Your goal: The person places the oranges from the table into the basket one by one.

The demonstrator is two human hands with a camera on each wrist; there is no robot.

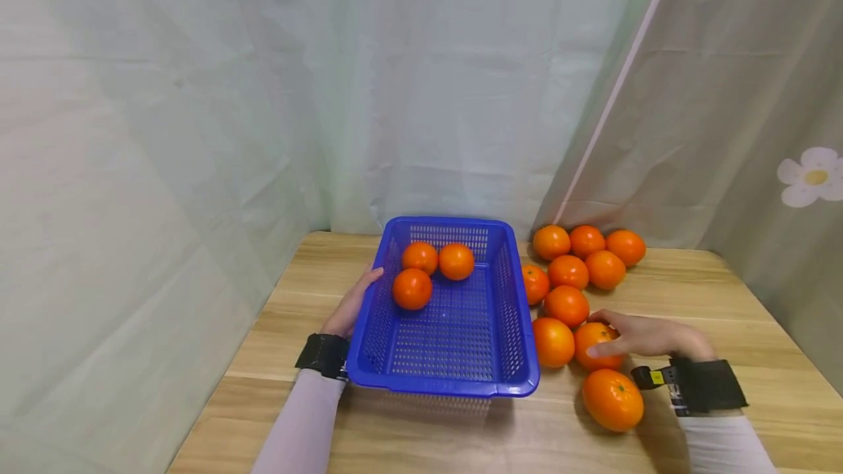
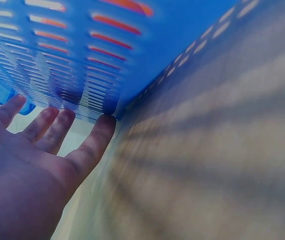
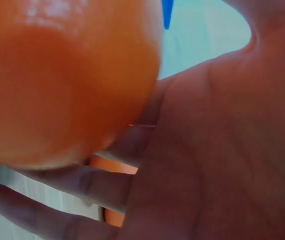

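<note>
A blue plastic basket with slotted walls stands mid-table, holding a small group of oranges toward its far left. My left hand lies along the basket's left side, its fingers extended against the slotted wall. To the right of the basket, my right hand grips an orange, thumb on the near side and fingers around the far side. In the right wrist view a large orange fills the space before the palm and hides several fingertips.
One orange sits just nearer than the gripped one. Several more oranges spread from beside the basket toward the back right of the wooden table. Pale curtains hang behind and along both sides.
</note>
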